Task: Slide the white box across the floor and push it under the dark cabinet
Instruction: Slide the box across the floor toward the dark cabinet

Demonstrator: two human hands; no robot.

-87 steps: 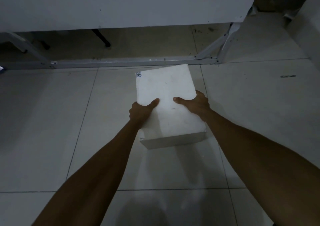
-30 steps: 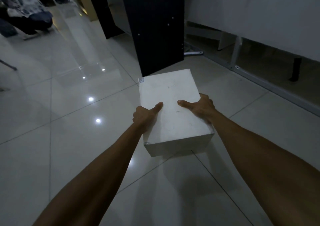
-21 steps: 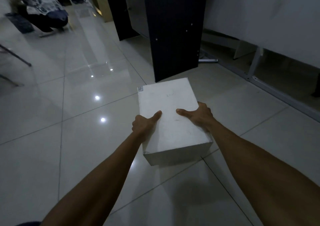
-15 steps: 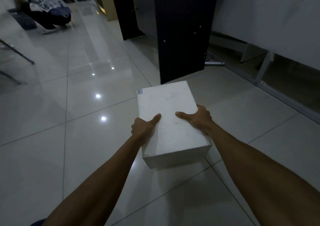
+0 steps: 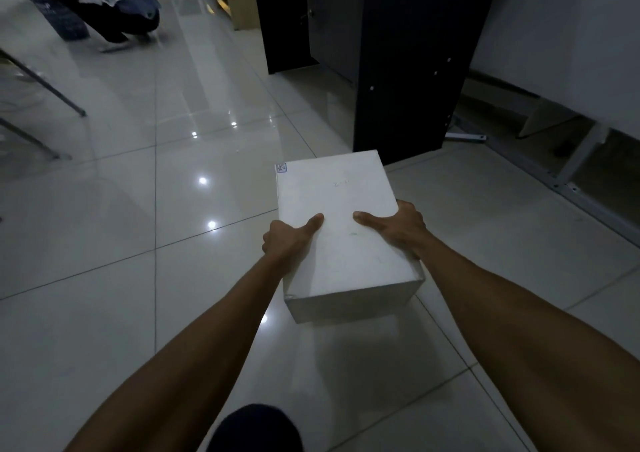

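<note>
A white box [image 5: 341,209] rests on the glossy tiled floor in the middle of the view, a small label at its far left corner. My left hand [image 5: 289,240] grips its left side with the thumb on top. My right hand [image 5: 398,228] grips its right side the same way. The dark cabinet [image 5: 415,60] stands just beyond the box's far edge, its side panel reaching the floor; the box's far right corner lies close to that panel's base.
A person crouches on the floor at the far left [image 5: 114,4]. Slanted metal legs [image 5: 45,87] stand at the left. A white partition on a metal frame [image 5: 571,160] runs along the right. My dark knee [image 5: 254,429] shows at the bottom edge.
Both hands have kept their grip while the box turned away from the white partition frame and travelled toward the dark cabinet, which now looms larger and closer to the box's far edge.
</note>
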